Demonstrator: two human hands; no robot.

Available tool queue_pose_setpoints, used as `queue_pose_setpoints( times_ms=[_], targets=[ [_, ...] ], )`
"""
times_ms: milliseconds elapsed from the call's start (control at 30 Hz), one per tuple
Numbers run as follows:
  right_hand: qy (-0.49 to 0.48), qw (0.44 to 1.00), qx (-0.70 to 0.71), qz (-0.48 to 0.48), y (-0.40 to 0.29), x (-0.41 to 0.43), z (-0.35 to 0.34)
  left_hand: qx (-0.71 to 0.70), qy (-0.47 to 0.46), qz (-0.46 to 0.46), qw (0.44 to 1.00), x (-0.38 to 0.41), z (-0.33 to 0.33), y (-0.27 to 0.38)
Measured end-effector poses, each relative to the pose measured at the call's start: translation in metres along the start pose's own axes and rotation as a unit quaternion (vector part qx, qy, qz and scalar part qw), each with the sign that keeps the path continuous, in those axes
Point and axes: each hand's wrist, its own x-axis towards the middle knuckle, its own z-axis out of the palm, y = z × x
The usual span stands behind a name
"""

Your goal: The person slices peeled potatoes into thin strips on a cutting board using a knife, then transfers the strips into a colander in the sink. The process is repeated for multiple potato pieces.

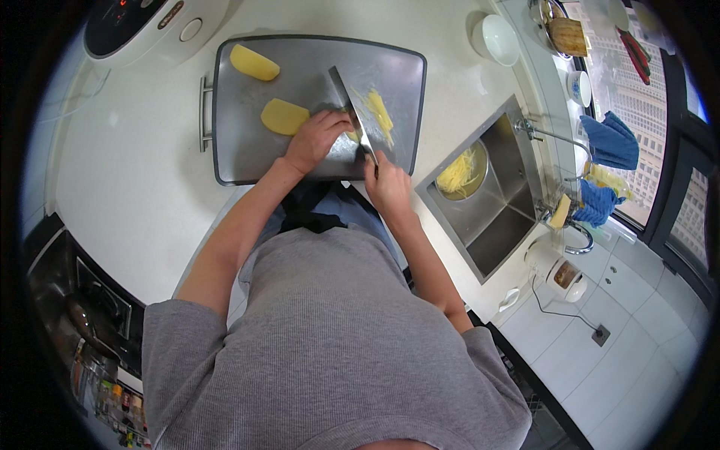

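Observation:
My right hand (388,181) grips the handle of a kitchen knife (353,112), its blade pointing away from me over a grey cutting board (242,163). Against the left side of the blade, my left hand (318,139) presses on potato slices (352,136), mostly hidden under its fingers. Thin potato shreds (379,115) lie to the right of the blade. A peeled potato piece (285,117) rests just left of my left hand, and another peeled potato piece (254,62) lies at the board's far left corner.
Right of the board, a sink (509,197) holds a round metal bowl (478,174) of potato shreds (458,172). A white bowl (496,40) stands at the counter's back right. A white appliance (163,34) is at the back left, a stove (90,304) at the lower left.

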Motion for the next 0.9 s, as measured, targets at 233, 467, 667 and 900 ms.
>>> queue_pose_setpoints(
  times_ms=[233,467,667,900],
  targets=[
    [-0.018,1.0,-0.01,0.017,0.012,-0.005,-0.022,0.002,0.002,0.0,1.0,0.003,-0.002,0.003],
    [-0.058,0.997,-0.038,0.021,-0.007,-0.017,-0.035,0.016,0.023,0.004,1.0,-0.001,0.004,0.0],
    [-0.01,1.0,-0.02,0.012,-0.009,0.007,-0.001,0.012,0.02,0.009,1.0,0.0,0.003,0.0],
    [-0.018,0.999,0.021,0.031,0.006,-0.005,-0.01,0.014,0.01,-0.005,1.0,0.001,0.001,0.001]
  ],
)
